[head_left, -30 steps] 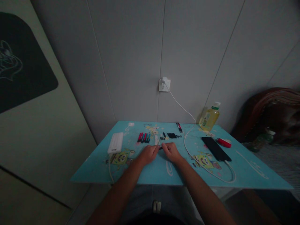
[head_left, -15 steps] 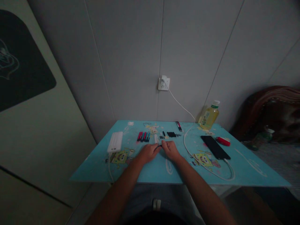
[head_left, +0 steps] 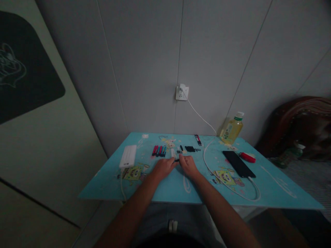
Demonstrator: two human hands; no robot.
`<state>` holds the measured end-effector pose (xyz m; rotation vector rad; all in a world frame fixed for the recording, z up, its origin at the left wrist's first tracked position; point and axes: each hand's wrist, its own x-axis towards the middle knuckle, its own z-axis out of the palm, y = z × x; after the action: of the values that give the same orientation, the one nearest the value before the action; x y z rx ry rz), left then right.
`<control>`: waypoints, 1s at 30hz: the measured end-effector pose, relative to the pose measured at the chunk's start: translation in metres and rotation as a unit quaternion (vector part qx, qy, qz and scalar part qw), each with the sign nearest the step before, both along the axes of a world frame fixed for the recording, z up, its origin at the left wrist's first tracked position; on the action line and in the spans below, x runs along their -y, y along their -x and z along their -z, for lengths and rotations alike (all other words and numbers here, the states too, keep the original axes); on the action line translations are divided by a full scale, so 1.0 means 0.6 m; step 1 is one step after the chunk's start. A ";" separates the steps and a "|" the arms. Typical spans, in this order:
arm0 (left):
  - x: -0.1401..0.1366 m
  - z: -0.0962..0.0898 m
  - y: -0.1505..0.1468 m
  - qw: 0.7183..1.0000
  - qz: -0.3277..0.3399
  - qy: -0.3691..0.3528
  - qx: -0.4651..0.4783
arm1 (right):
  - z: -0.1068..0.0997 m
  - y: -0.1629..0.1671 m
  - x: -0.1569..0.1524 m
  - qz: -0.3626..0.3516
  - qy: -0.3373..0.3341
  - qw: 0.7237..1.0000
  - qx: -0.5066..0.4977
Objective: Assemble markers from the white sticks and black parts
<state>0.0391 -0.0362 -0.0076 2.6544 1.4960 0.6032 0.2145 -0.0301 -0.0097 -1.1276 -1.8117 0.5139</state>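
Observation:
My left hand (head_left: 163, 168) and my right hand (head_left: 188, 165) meet over the middle of the table. Both are closed, their fingertips pinching a thin black pen-like piece (head_left: 177, 160) between them; its exact kind is too small to make out. Just beyond the fingers lie several slim white sticks (head_left: 173, 152) and a few small dark bits (head_left: 179, 151). A row of short red and blue barrels with dark ends (head_left: 159, 151) lies to the left. On the right is a row of black cylinders (head_left: 190, 148) beside small dark coiled-looking pieces (head_left: 197, 150).
A white power bank (head_left: 128, 156) with a cable lies at left. To the right are a black phone (head_left: 239, 164) on a white charging cable (head_left: 204, 155), a red object (head_left: 247, 157) and a bottle of yellow liquid (head_left: 232, 131). A red-and-black pen-like item (head_left: 198, 140) lies at the back.
The view has shifted slightly. Both hands stay together at the same spot, and the black piece between the fingertips sits at a slightly different angle.

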 end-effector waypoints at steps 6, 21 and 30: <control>0.001 -0.004 -0.003 1.000 -0.020 -0.003 -0.019 | 0.001 0.004 -0.003 0.016 0.010 1.000 -0.017; 0.002 0.001 0.000 1.000 0.006 0.014 0.010 | -0.003 0.001 0.004 -0.024 0.017 0.999 -0.022; 0.003 0.005 0.004 0.996 0.076 0.030 0.040 | 0.002 -0.004 0.008 -0.064 0.006 0.998 0.006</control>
<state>0.0366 -0.0379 -0.0108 2.6339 1.2576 0.6333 0.2171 -0.0349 -0.0111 -1.0285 -1.9019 0.5943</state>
